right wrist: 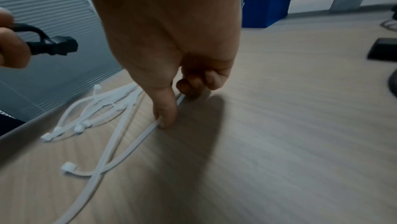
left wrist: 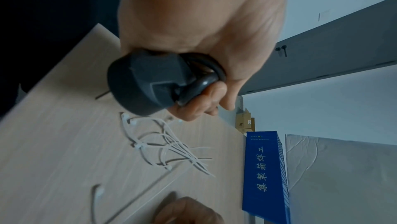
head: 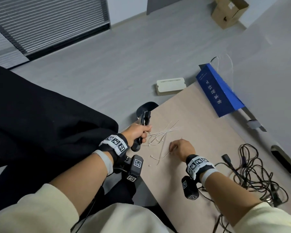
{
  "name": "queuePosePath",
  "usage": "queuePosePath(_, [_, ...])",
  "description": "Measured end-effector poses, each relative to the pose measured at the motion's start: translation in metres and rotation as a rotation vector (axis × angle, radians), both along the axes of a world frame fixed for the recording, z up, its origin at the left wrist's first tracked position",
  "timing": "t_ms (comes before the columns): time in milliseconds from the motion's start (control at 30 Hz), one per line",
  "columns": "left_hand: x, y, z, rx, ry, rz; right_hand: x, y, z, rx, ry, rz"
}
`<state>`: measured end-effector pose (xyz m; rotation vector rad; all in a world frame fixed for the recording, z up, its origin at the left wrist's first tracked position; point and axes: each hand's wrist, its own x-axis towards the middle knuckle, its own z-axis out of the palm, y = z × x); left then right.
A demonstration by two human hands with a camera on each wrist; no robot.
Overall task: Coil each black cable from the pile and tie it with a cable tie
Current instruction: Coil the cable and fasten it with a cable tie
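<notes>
Coiled black cable (head: 142, 130) gripped in left hand (head: 136, 132); right hand (head: 181, 147) pinches a white cable tie (right wrist: 148, 131) (flat on counter (head: 200, 128)), w/ more ties (head: 160, 133) beside.

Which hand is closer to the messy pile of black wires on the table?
Right. The right hand is beside the pile of black cables, picking a white cable tie. The left hand holds a coiled cable at the table's far edge.

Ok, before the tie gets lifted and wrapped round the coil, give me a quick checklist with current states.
1. Coiled cable gripped by left hand: ok.
2. Right hand fingers on one cable tie: ok.
3. Tie lifted off the table: not ok, still flat.
4. That tie separate from the spare ties: not ok, another crosses it.
5. Coil neat and tight: cannot tell.
</notes>
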<state>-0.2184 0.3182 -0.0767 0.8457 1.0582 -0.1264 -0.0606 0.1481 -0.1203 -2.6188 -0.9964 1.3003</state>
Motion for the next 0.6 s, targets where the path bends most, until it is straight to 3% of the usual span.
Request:
queuePosePath(433, [0.043,-0.047,0.012,0.031,0.059,-0.220,0.023,-0.052,0.054,-0.007,0.003,-0.130])
queuePosePath(600, [0.064,-0.072,0.018,0.076,0.078,-0.280,0.038,-0.087,0.073,-0.105,-0.043,-0.071])
